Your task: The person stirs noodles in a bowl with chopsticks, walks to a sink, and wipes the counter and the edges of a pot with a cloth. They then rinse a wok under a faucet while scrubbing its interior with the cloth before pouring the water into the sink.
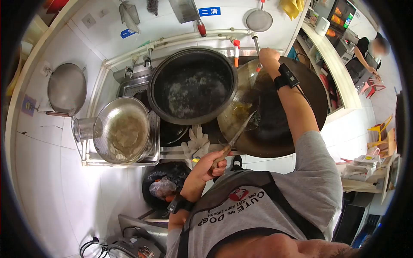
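My left hand [211, 165] is closed round the wooden handle of a ladle [238, 134], whose bowl end lies in a large dark wok [301, 116]. Some yellowish matter [241, 111] shows in the wok near that end. At the wall side of the wok, my right hand [269, 56] is closed at the metal faucet [257, 45]; its spout points down over the wok. Left of the wok stands a big black pot [157, 88] with dark, partly whitish contents. White gloves [197, 142] hang at the front edge below the pot.
A perforated metal colander [101, 146] rests on the sink at the left. Under the counter is a black-lined bin [150, 177] with waste. A cleaver [185, 10] and a strainer [259, 20] hang on the wall. Another person [365, 58] stands far right, near a red stool [373, 87].
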The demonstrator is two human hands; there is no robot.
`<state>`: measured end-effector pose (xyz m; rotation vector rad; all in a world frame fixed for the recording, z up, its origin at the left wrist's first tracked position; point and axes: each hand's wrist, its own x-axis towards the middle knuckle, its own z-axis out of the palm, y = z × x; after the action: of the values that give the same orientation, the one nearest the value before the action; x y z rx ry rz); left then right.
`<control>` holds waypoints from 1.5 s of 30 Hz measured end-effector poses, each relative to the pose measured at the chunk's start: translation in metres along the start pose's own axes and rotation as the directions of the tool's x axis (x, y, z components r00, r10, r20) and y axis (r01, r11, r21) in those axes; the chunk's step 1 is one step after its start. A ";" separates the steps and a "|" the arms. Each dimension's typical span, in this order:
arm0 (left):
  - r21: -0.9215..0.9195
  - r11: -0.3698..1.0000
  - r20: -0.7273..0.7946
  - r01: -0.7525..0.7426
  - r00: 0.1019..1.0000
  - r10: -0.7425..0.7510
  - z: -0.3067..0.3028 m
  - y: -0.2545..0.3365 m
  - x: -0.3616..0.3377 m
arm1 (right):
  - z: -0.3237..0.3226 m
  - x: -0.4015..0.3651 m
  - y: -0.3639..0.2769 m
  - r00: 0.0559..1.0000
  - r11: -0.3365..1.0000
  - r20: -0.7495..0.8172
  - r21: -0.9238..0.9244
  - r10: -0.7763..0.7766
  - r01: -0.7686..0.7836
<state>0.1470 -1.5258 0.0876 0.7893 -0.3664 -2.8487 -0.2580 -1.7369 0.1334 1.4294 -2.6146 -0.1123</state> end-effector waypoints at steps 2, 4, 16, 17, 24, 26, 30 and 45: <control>-0.030 0.999 0.075 0.021 0.997 -0.019 -0.004 0.001 0.002 | -0.009 -0.006 0.000 0.997 0.999 0.076 0.035 -0.022 0.019; -0.057 0.997 0.153 0.045 0.988 -0.035 -0.003 0.004 0.005 | 0.005 0.001 0.002 0.999 0.999 0.022 0.022 -0.023 0.023; 0.801 0.598 -0.212 -0.012 0.929 0.302 -0.001 -0.008 0.049 | -0.003 -0.004 0.011 0.999 0.988 0.027 0.151 -0.026 0.022; 0.792 0.611 -0.206 -0.026 0.929 0.307 -0.004 -0.007 0.053 | -0.003 -0.004 0.011 0.999 0.987 0.028 0.157 -0.038 0.033; 0.268 0.955 -0.134 -0.125 0.977 0.165 0.039 0.006 0.049 | -0.004 0.002 0.009 0.997 0.990 0.062 0.136 -0.045 0.036; 0.259 0.961 -0.111 -0.101 0.985 0.133 0.037 0.003 0.053 | -0.007 0.003 0.006 0.996 0.994 0.091 0.109 -0.022 0.012; 0.246 0.969 -0.112 -0.041 0.991 0.070 0.026 -0.003 0.058 | -0.016 0.000 0.001 0.985 0.997 0.170 0.082 -0.023 0.009; 0.384 0.923 -0.019 -0.027 0.999 0.037 0.031 -0.008 0.060 | 0.022 0.017 0.016 0.973 0.879 0.209 0.476 -0.095 -0.016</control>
<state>0.0795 -1.5255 0.0818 0.8704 -0.9465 -2.7666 -0.2836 -1.7427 0.1158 1.7055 -2.9388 0.4212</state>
